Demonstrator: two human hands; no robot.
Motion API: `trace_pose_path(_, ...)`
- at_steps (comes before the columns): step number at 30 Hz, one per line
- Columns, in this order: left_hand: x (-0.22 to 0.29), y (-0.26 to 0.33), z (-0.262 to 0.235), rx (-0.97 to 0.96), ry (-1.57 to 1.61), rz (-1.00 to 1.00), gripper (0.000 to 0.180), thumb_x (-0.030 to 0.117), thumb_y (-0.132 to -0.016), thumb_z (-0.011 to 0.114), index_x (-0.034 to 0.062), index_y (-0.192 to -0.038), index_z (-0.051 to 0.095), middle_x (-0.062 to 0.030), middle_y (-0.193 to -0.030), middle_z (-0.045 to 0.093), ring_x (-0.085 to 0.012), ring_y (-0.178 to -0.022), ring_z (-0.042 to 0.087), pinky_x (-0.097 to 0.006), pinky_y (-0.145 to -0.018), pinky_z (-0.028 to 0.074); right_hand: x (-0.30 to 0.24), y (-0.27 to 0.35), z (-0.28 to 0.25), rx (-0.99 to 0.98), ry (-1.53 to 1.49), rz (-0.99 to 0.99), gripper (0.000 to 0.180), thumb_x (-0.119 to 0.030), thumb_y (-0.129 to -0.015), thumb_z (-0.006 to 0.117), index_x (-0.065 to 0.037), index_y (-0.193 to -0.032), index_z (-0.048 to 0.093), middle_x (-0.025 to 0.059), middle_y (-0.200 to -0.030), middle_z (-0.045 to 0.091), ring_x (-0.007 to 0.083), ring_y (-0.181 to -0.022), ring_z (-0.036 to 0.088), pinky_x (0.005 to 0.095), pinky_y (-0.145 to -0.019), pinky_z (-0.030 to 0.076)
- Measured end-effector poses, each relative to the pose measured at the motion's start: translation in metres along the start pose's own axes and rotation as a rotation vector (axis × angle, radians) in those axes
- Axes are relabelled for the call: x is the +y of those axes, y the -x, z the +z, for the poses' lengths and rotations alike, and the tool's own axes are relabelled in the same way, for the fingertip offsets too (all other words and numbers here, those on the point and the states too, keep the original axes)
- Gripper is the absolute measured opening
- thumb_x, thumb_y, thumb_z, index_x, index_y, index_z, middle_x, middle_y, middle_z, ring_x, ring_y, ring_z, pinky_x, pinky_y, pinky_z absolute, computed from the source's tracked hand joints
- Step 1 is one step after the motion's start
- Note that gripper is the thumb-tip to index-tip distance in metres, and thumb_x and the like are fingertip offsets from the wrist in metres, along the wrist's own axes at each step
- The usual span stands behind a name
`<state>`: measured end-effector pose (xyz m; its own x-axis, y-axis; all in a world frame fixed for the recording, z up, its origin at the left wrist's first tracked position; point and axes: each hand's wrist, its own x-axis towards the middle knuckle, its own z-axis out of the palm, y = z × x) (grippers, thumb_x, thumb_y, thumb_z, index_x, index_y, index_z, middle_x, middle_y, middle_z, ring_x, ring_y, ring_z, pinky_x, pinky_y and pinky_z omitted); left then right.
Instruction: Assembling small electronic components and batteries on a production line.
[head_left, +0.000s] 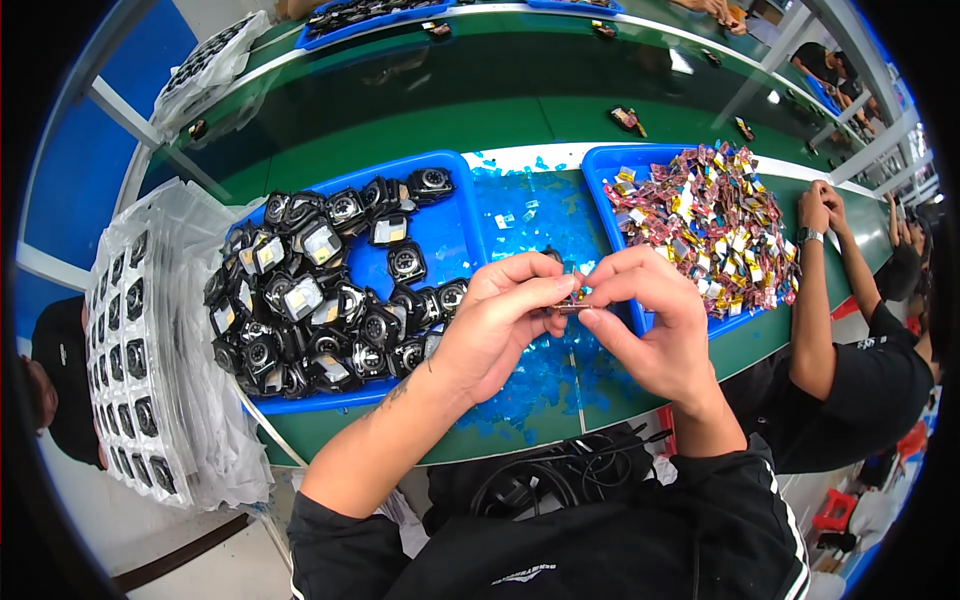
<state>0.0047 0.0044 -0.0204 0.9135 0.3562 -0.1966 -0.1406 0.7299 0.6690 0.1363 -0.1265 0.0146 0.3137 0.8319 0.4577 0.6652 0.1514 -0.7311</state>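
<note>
My left hand [500,320] and my right hand [650,315] meet over the bench between two blue trays. Both pinch a small thin part [572,306], reddish-brown with bits of clear bluish film at its top; the fingers cover most of it. A small dark piece shows behind the left fingertips, too hidden to name. Left of my hands, a blue tray [466,200] holds a heap of black watch cases [300,300] with round backs. To the right, another blue tray [592,165] is piled with small flexible circuit pieces [700,230] in pink, yellow and white.
Scraps of blue film [530,390] litter the green bench [400,445]. A stack of clear plastic trays [140,350] with watch parts stands at far left. Beyond runs a green conveyor [480,115] carrying loose parts. A co-worker [850,370] sits at right; black cables [545,475] hang below the bench edge.
</note>
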Motion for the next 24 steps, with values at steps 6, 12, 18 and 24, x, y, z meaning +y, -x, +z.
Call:
trace_pose_path(6,0.001,0.002,0.003,-0.092,0.056,-0.054,0.012,0.015,-0.093,0.061,0.0047,-0.094,0.065,-0.0049,-0.093,0.065,-0.0118,-0.08,0.059,-0.027,-0.069,0.047,0.008,0.009,-0.001,0.0,-0.194,0.119,0.016,0.002,-0.076,0.075,-0.002,-0.089,0.068,0.0083,-0.087,0.066,0.0198,-0.086,0.064,0.0307,-0.075,0.05)
trace_pose_path(12,-0.001,0.001,0.002,-0.067,-0.018,-0.016,0.013,0.016,-0.093,0.063,0.0035,-0.094,0.066,-0.0031,-0.089,0.065,-0.0091,-0.075,0.056,-0.024,-0.067,0.044,0.011,0.008,-0.002,-0.022,-0.207,0.142,0.012,0.001,-0.078,0.074,-0.001,-0.086,0.066,0.0078,-0.086,0.065,0.0179,-0.083,0.063,0.0298,-0.076,0.049)
trace_pose_path(18,-0.004,0.001,0.001,-0.103,0.009,0.012,0.02,0.017,-0.096,0.058,0.0009,-0.104,0.066,-0.0057,-0.095,0.066,-0.0119,-0.081,0.06,-0.027,-0.071,0.048,0.007,0.009,-0.007,-0.059,-0.431,0.287,0.009,0.001,-0.084,0.07,0.001,-0.09,0.062,0.0058,-0.089,0.065,0.0124,-0.084,0.062,0.0271,-0.076,0.049)
trace_pose_path(24,-0.009,0.001,0.003,-0.184,0.015,0.006,0.021,0.005,-0.094,0.057,-0.0045,-0.112,0.06,-0.0135,-0.106,0.065,-0.0234,-0.093,0.066,-0.037,-0.086,0.055,0.015,0.011,-0.004,0.018,-0.866,0.446,0.008,-0.003,-0.092,0.064,0.0,-0.098,0.059,0.0051,-0.095,0.065,0.0086,-0.086,0.061,0.024,-0.077,0.049)
